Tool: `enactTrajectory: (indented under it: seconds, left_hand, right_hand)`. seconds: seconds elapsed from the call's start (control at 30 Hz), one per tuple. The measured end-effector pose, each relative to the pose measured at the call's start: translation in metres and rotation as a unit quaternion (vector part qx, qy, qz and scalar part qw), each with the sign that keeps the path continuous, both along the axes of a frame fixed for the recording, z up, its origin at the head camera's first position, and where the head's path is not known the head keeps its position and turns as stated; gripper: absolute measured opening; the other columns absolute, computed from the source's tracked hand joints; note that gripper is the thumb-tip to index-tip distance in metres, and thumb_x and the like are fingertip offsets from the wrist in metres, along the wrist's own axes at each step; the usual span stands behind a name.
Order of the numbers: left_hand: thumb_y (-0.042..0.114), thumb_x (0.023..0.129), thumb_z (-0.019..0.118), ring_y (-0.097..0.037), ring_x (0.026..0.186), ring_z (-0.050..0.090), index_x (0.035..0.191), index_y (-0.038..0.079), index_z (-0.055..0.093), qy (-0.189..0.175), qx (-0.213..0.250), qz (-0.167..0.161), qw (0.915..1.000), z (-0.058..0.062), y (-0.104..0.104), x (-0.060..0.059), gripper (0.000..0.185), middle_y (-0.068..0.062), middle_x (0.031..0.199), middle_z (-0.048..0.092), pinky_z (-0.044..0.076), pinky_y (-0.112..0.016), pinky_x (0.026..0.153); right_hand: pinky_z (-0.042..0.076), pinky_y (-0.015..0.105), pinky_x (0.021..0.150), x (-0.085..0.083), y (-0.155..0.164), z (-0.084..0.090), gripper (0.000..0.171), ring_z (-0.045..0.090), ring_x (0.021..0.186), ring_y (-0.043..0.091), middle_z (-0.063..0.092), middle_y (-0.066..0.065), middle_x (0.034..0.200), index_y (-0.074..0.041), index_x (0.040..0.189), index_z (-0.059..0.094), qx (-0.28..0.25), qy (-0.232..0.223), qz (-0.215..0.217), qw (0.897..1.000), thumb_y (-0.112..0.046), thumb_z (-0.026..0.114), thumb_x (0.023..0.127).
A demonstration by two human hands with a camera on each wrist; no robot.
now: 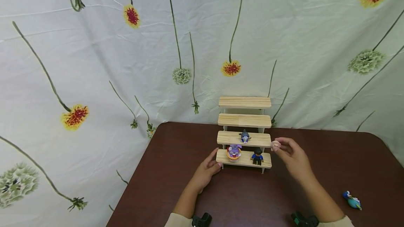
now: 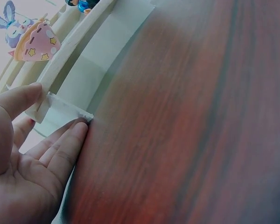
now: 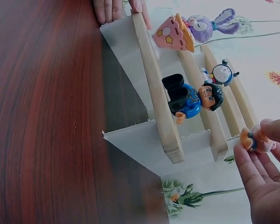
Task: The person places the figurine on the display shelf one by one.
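A stepped wooden shelf (image 1: pixel 244 119) with four boards stands on the table. My left hand (image 1: pixel 204 172) holds the left end of its lowest board, thumb and fingers on either side of the corner. At the right end of the second board from the bottom, my right hand (image 1: pixel 291 157) pinches a small pale-pink toy figure (image 3: pixel 253 139) between thumb and fingers. The lowest board carries a purple rabbit figure (image 1: pixel 234 151) in a pink base and a black-haired toy figure (image 1: pixel 257 157) in blue. A dark-blue-and-white figure (image 1: pixel 244 136) sits one board higher.
A blue and turquoise toy (image 1: pixel 353 200) lies on the dark red-brown table (image 1: pixel 246 195) at the right. Behind the table hangs a white cloth (image 1: pixel 151 52) printed with flowers. The upper two boards rise toward it.
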State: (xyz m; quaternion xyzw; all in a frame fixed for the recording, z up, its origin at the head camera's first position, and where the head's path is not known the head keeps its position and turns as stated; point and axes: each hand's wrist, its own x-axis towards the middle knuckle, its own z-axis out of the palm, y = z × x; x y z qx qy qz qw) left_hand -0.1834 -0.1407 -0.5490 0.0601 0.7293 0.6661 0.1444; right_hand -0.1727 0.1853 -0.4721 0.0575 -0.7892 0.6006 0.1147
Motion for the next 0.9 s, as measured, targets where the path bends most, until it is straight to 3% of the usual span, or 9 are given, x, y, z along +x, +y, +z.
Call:
enactTrajectory:
  seconds: [0.3,0.5,0.9]
  left_hand:
    - [0.032,0.101,0.063,-0.025,0.127,0.061,0.160,0.035,0.029,0.002,0.000,-0.001,1.0000,0.000,0.000,0.000,0.067,-0.019,0.137,0.063,0.050,-0.040,0.111]
    - [0.031,0.102,0.062,-0.026,0.127,0.061,0.160,0.035,0.029,-0.001,0.001,0.001,1.0000,0.001,0.000,0.000,0.067,-0.019,0.137,0.063,0.050,-0.040,0.111]
    - [0.029,0.102,0.062,-0.024,0.126,0.061,0.159,0.036,0.030,-0.001,0.002,0.001,1.0000,0.000,0.000,0.000,0.066,-0.018,0.136,0.064,0.050,-0.040,0.111]
  right_hand:
    - [0.054,0.008,0.084,-0.005,-0.007,-0.001,0.040,0.064,0.101,-0.004,0.064,0.004,0.117,0.003,0.129,0.059,0.008,-0.014,-0.008,1.000,-0.022,0.068,0.099]
    - [0.052,0.006,0.083,-0.010,-0.011,-0.001,0.039,0.060,0.099,-0.010,0.064,0.015,0.123,-0.001,0.129,0.061,0.033,-0.013,-0.015,0.999,-0.025,0.068,0.099]
    - [0.052,0.007,0.079,-0.023,-0.016,-0.003,0.040,0.058,0.094,-0.013,0.067,0.015,0.120,-0.005,0.130,0.062,0.066,-0.021,-0.021,0.997,-0.029,0.069,0.098]
